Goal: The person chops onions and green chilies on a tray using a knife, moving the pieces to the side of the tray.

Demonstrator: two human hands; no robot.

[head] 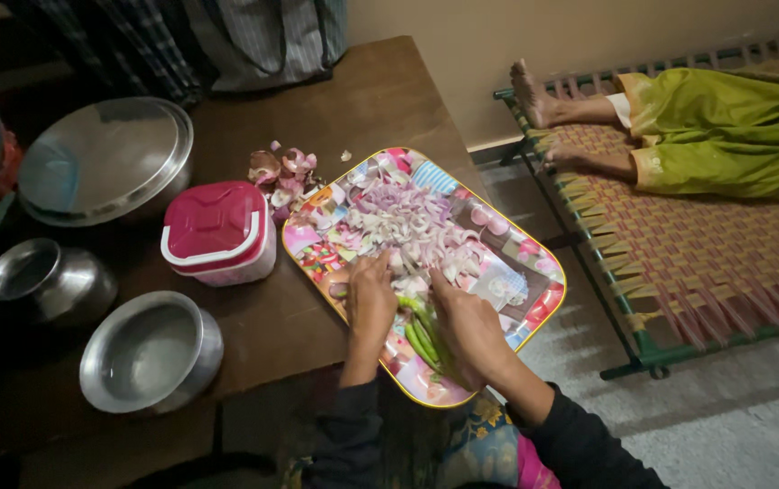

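Head view: green chillies (424, 333), slim, light, slick-skinned and bendable, best pinned near the stems, lie at 6 o'clock on patterned tray (534, 312); left hand (370, 299) curled, pressing them; right hand (467, 328) closed, its contents hidden.

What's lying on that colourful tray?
The tray holds a heap of chopped onion and green chillies between the left hand and right hand. Whatever lies beneath the hands is covered.
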